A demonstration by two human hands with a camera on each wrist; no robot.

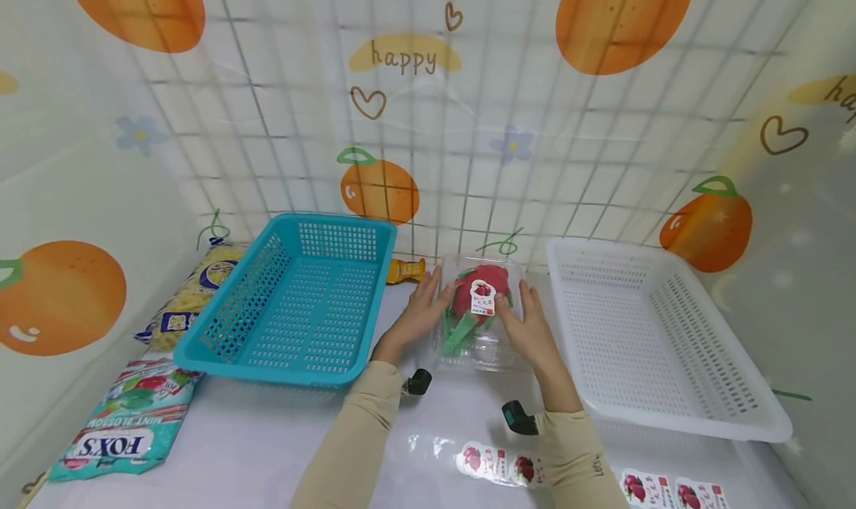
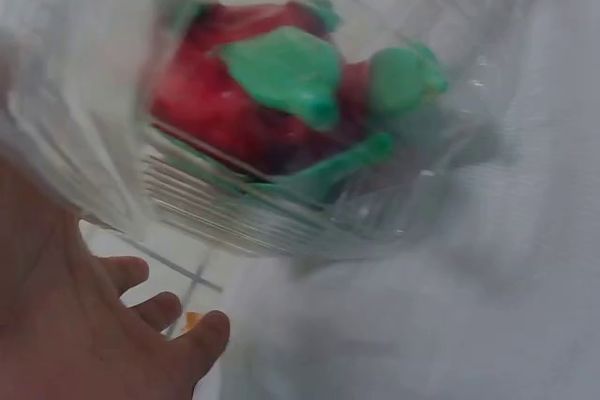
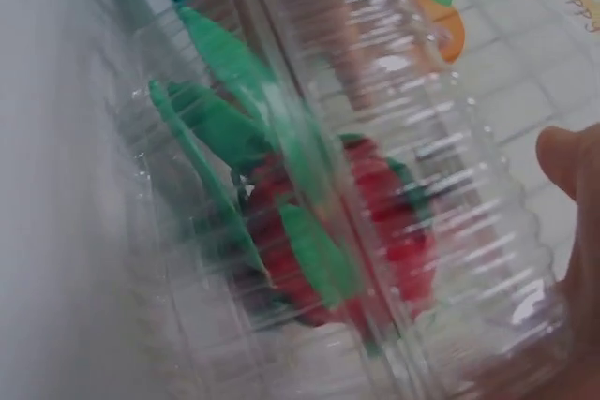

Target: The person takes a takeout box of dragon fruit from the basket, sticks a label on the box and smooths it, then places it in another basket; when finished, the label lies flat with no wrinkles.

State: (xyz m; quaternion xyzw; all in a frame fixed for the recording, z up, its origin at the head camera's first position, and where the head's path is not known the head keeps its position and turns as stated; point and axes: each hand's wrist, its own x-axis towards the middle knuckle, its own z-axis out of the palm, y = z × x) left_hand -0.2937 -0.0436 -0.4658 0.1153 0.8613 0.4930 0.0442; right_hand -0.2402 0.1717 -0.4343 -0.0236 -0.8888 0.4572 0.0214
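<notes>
A clear plastic clamshell box (image 1: 495, 357) stands on the table between the two hands. Inside it lies a red dragon fruit (image 1: 493, 274) with green leaf tips, and a white fruit sticker (image 1: 482, 299) is on the lid. My left hand (image 1: 416, 314) lies along the box's left side, fingers extended and thumb toward the lid. On the opposite side my right hand (image 1: 533, 332) rests against the box, its thumb at the sticker's right edge. The left wrist view shows the fruit (image 2: 220, 100) through the box wall, blurred; the right wrist view shows the ridged box (image 3: 487, 259) close up.
A teal basket (image 1: 321, 379) stands on the left, a white basket (image 1: 675, 420) on the right. Pasta (image 1: 183, 308) and a FOX'S candy bag (image 1: 127, 420) lie at far left. A small golden packet (image 1: 406, 271) sits behind. Sticker strips (image 1: 491, 464) lie in front.
</notes>
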